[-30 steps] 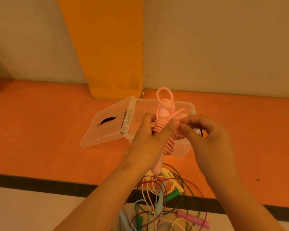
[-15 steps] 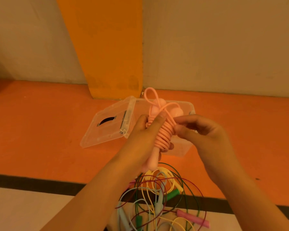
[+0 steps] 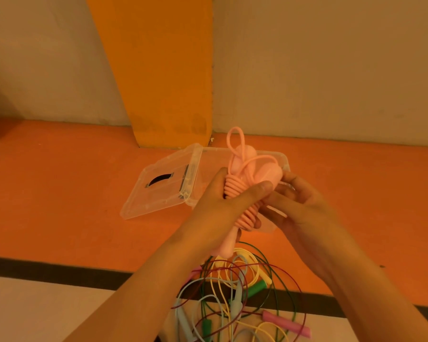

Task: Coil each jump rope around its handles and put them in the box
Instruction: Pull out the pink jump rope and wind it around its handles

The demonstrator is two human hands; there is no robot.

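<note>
Gripping, with the left hand (image 3: 215, 208), a pale pink soft-plastic jump rope (image 3: 246, 217), thumb pressed across the wound turns. Cupping the same bundle from the far side with the right hand (image 3: 304, 211), fingers curled up against the handle tops. A second ago pinching loose cord at the top of the coil, now off it, with only one small loop left standing above the handles. Judged wound and tucked, ready to drop.

Held in the air just over the clear plastic box (image 3: 283, 157), clear lid (image 3: 158, 188) open at its left on the orange floor (image 3: 59, 181). Box contents mostly hidden behind the hands.

Nearer the wrists, a tangled heap of yellow, green, blue and maroon ropes (image 3: 232, 287), not yet coiled.

No brand, label or writing readable anywhere.
</note>
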